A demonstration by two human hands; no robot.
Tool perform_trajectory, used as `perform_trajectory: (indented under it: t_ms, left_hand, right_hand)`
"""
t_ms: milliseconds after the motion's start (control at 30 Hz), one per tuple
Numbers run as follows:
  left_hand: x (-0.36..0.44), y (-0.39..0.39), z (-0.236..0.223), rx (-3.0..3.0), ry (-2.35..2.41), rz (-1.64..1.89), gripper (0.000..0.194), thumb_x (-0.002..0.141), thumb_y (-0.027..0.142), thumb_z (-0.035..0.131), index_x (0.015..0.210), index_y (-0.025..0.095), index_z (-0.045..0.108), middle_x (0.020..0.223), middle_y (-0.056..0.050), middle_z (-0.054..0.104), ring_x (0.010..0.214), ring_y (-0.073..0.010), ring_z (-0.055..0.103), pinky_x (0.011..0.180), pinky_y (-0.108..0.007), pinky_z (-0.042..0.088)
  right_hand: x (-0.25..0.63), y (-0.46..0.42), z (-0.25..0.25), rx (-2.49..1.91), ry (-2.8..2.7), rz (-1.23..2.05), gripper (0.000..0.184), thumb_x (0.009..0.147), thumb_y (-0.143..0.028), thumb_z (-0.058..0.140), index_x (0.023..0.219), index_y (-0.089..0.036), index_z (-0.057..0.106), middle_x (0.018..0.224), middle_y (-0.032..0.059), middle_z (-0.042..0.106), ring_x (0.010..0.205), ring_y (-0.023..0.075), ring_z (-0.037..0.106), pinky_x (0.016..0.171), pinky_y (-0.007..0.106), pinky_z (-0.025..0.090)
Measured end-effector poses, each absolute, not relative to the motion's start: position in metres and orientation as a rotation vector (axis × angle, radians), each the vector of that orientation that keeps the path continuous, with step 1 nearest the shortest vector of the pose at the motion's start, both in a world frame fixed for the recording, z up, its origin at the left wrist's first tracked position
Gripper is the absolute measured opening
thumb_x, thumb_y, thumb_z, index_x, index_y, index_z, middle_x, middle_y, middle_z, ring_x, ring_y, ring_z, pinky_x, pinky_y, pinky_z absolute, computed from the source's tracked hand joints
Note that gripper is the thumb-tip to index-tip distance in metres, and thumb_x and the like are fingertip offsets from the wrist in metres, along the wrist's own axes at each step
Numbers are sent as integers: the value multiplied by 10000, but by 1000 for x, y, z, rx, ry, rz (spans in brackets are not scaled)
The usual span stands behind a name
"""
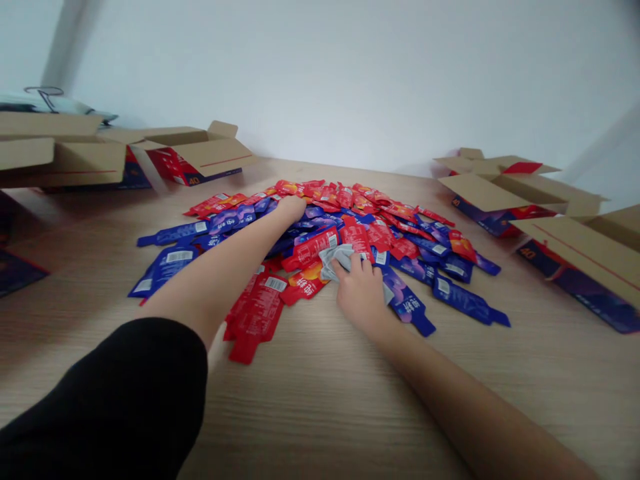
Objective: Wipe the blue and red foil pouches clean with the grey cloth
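A wide heap of red sachets [260, 308] and blue sachets [465, 300] lies on the wooden table. My left hand [294, 208] reaches over the heap to its back part, among red and blue sachets; its fingers are hidden from me. At the front of the heap, my right hand [361, 292] has its fingers closed on a crumpled grey cloth [336, 260]. Under and beside the cloth are an orange-and-red sachet [306, 283] and a purple-blue sachet [407, 300].
Opened cardboard boxes [200, 157] stand at the left, with another open box [65, 160] nearer. On the right are more open boxes [510, 193], one of them [590, 260] closer to me. A pale wall [350, 80] rises behind the table [320, 400].
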State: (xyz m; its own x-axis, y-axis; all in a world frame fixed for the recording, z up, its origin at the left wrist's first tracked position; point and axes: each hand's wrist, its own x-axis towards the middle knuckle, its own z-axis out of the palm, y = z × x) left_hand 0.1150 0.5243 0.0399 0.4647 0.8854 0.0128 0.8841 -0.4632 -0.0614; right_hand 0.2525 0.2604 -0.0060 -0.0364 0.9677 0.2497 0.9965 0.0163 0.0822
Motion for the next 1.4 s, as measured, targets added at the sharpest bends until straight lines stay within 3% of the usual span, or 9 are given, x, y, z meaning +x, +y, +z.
perform_trajectory:
  t_ms: [467, 600, 700, 833, 1000, 1200, 1267, 1333, 1400]
  left_hand:
    - [88, 361, 72, -2709, -1503, -18, 395, 991, 386, 668, 1323, 181, 604, 1317, -99, 628, 1106, -243, 663, 926, -463, 584]
    - [76, 315, 95, -2673, -1584, -113, 228, 1022, 242, 568, 1181, 132, 689, 1191, -164, 706, 1145, -297, 677, 991, -444, 531]
    - [67, 280, 111, -2654, -1687, -233, 279, 1007, 155, 463, 1134, 93, 704, 1118, -212, 736, 1130, -328, 697, 956, -398, 525]
    - [50, 230, 101, -2724, -1801, -358, 329, 1002, 148, 404, 1150, 142, 698, 1076, -133, 768, 1025, -249, 734, 859, -293, 533]
    - [23, 168, 52, -2890, -1893, -394, 428, 983, 145, 394, 1346, 189, 617, 1002, -63, 778, 911, -204, 740, 764, -262, 534]
    - [3, 104, 30, -3418, -1666, -42, 393, 850, 61, 460, 1075, 204, 749, 693, 29, 720, 614, -157, 688, 598, -224, 494]
    - [4, 100, 33, -3538, -1364, -104, 380, 879, 64, 449, 1068, 202, 750, 833, -6, 759, 751, -158, 717, 706, -229, 524]
    - [9, 110, 32, -3414, -1090, -334, 386, 929, 89, 458, 1171, 210, 734, 1162, -72, 751, 1087, -197, 693, 937, -280, 509]
    - [17, 131, 26, -3228, -939, -372, 449, 975, 129, 465, 1374, 235, 640, 1485, -94, 591, 1418, -253, 486, 1144, -390, 390]
  right_hand:
    - [247, 205, -7, -2163, -2057, -304, 560, 957, -213, 456, 1497, -339, 531, 1476, 145, 508, 1194, 279, 534, 930, 403, 408]
    - [253, 168, -10, -2171, -2050, -252, 578, 941, -193, 478, 1499, -332, 540, 1505, 144, 492, 1232, 288, 522, 960, 407, 408]
    - [260, 139, -11, -2154, -2082, -194, 590, 922, -156, 485, 1482, -324, 566, 1460, 131, 534, 1227, 280, 528, 989, 407, 407]
    - [272, 100, -17, -2109, -2081, -165, 595, 913, -112, 472, 1467, -291, 590, 1425, 142, 555, 1230, 269, 528, 1007, 407, 421]
    - [289, 59, -30, -2092, -2053, -230, 578, 911, -104, 472, 1441, -278, 622, 1393, 160, 567, 1197, 283, 550, 987, 421, 460]
    - [297, 37, -34, -2125, -2034, -300, 573, 910, -107, 477, 1431, -291, 632, 1358, 154, 576, 1133, 274, 588, 947, 411, 487]
    - [295, 36, -32, -2143, -2024, -306, 565, 913, -107, 477, 1423, -287, 639, 1358, 156, 576, 1116, 275, 594, 941, 417, 491]
    - [294, 36, -29, -2156, -2019, -298, 556, 914, -106, 472, 1410, -281, 650, 1355, 158, 576, 1104, 276, 595, 933, 421, 494]
    - [293, 37, -27, -2161, -2015, -285, 546, 920, -109, 460, 1402, -273, 657, 1351, 159, 573, 1103, 278, 592, 931, 422, 494]
